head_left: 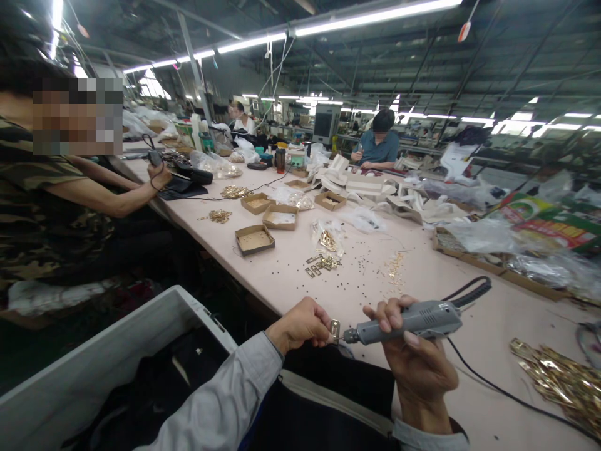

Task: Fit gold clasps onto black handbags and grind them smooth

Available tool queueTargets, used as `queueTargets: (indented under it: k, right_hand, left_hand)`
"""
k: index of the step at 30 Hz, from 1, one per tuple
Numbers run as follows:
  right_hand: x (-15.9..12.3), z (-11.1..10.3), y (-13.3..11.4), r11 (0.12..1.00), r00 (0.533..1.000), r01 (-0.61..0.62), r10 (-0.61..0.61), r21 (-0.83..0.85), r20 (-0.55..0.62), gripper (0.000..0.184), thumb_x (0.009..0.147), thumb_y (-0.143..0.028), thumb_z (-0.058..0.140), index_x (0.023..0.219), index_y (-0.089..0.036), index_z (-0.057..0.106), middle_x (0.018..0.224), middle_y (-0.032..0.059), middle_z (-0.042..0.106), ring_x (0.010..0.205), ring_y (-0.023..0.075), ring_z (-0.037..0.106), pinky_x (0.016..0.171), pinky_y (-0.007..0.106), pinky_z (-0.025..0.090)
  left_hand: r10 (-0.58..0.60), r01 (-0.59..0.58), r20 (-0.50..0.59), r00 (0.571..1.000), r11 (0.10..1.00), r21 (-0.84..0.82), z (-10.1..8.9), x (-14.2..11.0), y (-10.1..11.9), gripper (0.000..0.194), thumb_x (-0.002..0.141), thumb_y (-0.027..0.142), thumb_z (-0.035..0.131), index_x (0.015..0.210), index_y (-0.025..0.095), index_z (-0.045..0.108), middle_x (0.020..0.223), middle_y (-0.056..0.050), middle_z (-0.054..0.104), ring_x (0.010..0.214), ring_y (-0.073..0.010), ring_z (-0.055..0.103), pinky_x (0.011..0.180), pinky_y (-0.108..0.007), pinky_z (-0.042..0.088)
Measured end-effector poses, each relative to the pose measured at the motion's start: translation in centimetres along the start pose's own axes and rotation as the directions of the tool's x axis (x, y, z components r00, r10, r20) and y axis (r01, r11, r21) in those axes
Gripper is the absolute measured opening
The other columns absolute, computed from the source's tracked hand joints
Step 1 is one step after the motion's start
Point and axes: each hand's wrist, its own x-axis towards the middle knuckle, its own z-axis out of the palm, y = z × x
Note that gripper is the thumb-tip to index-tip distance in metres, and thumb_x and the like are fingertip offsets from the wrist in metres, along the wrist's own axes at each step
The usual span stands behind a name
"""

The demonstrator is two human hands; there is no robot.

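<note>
My left hand (305, 324) pinches a small gold metal plate (335, 329) with a slot in it, held upright just over the table's front edge. In my right hand (417, 363) is a grey electric screwdriver (413, 322), its fingers wrapped round the body. The tool points left, and its thin bit reaches the lower part of the plate; I cannot make out whether a screw is on the tip. Beneath both hands lies dark fabric with a pale zip-like strip (335, 401). A black cord runs from the tool to the right.
Gold plates lie in a loose group (322, 266) mid-table and a larger heap (558, 376) at right. Small dark screws are scattered between. Shallow cardboard boxes (255, 240) stand beyond. A grey bin (188, 307) with dark items is at left. A co-worker (51, 188) sits left.
</note>
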Motion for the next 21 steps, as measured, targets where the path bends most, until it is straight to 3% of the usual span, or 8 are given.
queueTargets:
  k: [12, 21]
  right_hand:
    - [0.2, 3.4, -0.6, 0.962, 0.976, 0.061, -0.001, -0.266, 0.218, 0.037, 0.088, -0.019, 0.068, 0.123, -0.026, 0.056, 0.092, 0.0024, 0.060, 0.086, 0.0206, 0.060, 0.107, 0.066, 0.044]
    - [0.7, 3.7, -0.3, 0.935, 0.955, 0.032, 0.075, -0.353, 0.287, 0.036, 0.089, -0.021, 0.070, 0.121, -0.026, 0.054, 0.092, 0.0016, 0.061, 0.086, 0.0200, 0.062, 0.103, 0.062, 0.049]
  left_hand:
    - [0.024, -0.023, -0.050, 0.998, 0.999, 0.022, 0.7, -0.7, 0.7, 0.009, 0.046, 0.006, 0.072, 0.052, 0.011, 0.068, 0.043, -0.003, 0.060, 0.038, -0.0128, 0.054, 0.036, -0.021, 0.038]
    - [0.029, -0.027, -0.068, 0.997, 0.999, 0.028, 0.9, -1.2, 0.8, 0.007, 0.048, 0.005, 0.068, 0.050, 0.011, 0.068, 0.041, -0.002, 0.059, 0.035, -0.0113, 0.049, 0.037, -0.022, 0.037]
